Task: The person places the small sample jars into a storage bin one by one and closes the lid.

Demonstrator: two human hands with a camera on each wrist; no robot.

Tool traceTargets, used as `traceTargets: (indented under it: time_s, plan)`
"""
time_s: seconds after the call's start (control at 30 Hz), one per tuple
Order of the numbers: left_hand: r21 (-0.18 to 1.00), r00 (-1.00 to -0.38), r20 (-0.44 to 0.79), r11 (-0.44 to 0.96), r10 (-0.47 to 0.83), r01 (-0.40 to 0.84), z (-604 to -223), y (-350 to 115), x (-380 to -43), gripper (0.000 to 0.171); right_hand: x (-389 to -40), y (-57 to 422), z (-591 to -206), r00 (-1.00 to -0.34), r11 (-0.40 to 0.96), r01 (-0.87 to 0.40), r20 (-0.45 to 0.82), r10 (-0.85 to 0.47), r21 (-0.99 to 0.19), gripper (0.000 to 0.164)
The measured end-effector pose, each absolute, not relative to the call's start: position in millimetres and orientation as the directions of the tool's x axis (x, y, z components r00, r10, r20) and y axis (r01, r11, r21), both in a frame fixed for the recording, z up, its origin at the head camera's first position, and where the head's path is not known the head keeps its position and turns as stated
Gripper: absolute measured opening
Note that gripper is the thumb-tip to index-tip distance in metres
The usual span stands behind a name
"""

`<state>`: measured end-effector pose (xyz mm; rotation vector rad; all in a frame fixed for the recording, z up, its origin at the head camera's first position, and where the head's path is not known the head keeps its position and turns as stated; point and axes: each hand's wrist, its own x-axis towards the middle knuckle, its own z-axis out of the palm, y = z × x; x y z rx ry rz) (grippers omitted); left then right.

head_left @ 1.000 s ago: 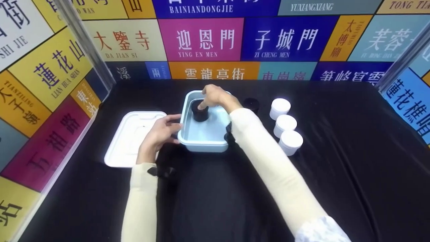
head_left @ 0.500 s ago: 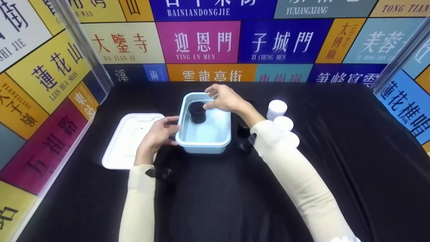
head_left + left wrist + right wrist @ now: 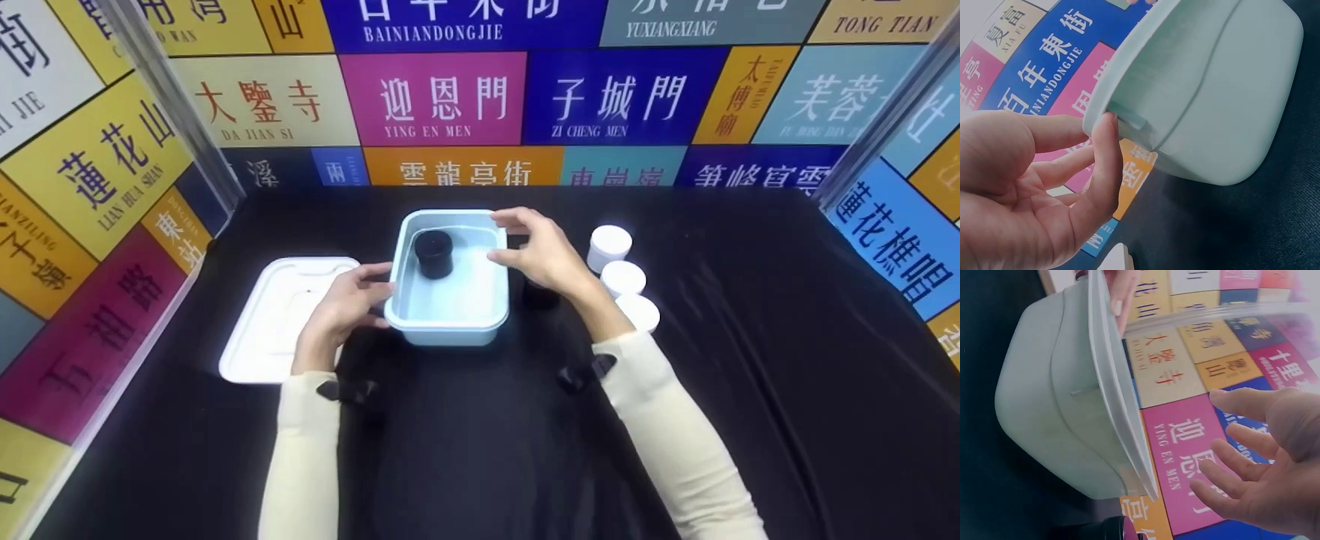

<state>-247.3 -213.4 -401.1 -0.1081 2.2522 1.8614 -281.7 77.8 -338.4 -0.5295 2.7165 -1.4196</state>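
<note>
A pale blue plastic container [image 3: 450, 328] stands uncovered on the black cloth, with a black jar [image 3: 435, 255] upright in its left rear part. My left hand [image 3: 343, 306] holds the container's left rim; the left wrist view shows thumb [image 3: 1061, 132] and a finger [image 3: 1105, 163] meeting at that rim. Beside the right rim is my right hand [image 3: 546, 251], fingers spread and nothing in them. In the right wrist view a gap lies between its fingertips [image 3: 1221, 402] and the container wall [image 3: 1072, 391]. Another black jar [image 3: 540, 296] stands partly hidden beneath the right hand.
A white lid [image 3: 259, 322] lies flat left of the container, partly behind the left hand. To the right, white jars [image 3: 609, 244] stand in a row, the nearest partly covered by the right wrist. Printed sign panels [image 3: 435, 97] wall in the back and sides.
My right hand has let go of the black jar inside the container and moved right and toward me, past the right rim. The left hand stays at the left rim.
</note>
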Motion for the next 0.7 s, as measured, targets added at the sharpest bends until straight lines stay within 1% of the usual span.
traceTargets:
  time_s: [0.1,0.3,0.5,0.7]
  plan:
    - [0.963,-0.975,-0.209,0.191,0.08,-0.19,-402,-213,-248,0.052,-276,86,-342,-0.949,0.49,-0.28,0.16,-0.272,-0.826,0.055]
    - [0.962,-0.973,-0.215,0.189,0.082,-0.196,-403,-215,-248,0.052,-269,103,-353,-0.947,0.415,-0.3,0.215,-0.239,-0.859,0.057]
    - [0.963,-0.975,-0.209,0.188,0.08,-0.192,-403,-215,-247,0.052,-271,118,-365,-0.956,0.375,-0.27,0.2,-0.215,-0.887,0.06]
    - [0.963,-0.974,-0.212,0.188,0.082,-0.194,-403,-215,-248,0.052,-277,127,-378,-0.965,0.379,-0.24,0.179,-0.19,-0.893,0.06]
